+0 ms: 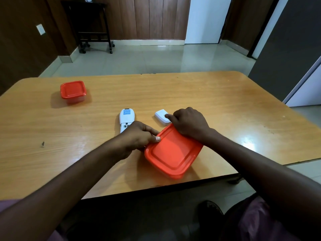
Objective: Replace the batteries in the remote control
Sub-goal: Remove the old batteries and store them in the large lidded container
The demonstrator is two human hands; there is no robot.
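A white remote control (126, 117) lies face down on the wooden table (225, 105), its battery bay open toward me and partly hidden by my left hand. Its white battery cover (161, 116) lies to the right of it. A rectangular container with an orange lid (172, 153) sits near the front edge. My left hand (139, 138) grips the lid's left far corner, thumb on top. My right hand (189, 124) presses on the lid's far right edge, a finger reaching toward the cover. No batteries are visible.
A smaller square container with an orange lid (73, 91) stands at the far left of the table. The table's front edge runs just under the big container. Beyond the table are a tiled floor and a dark wheeled stand (93, 26).
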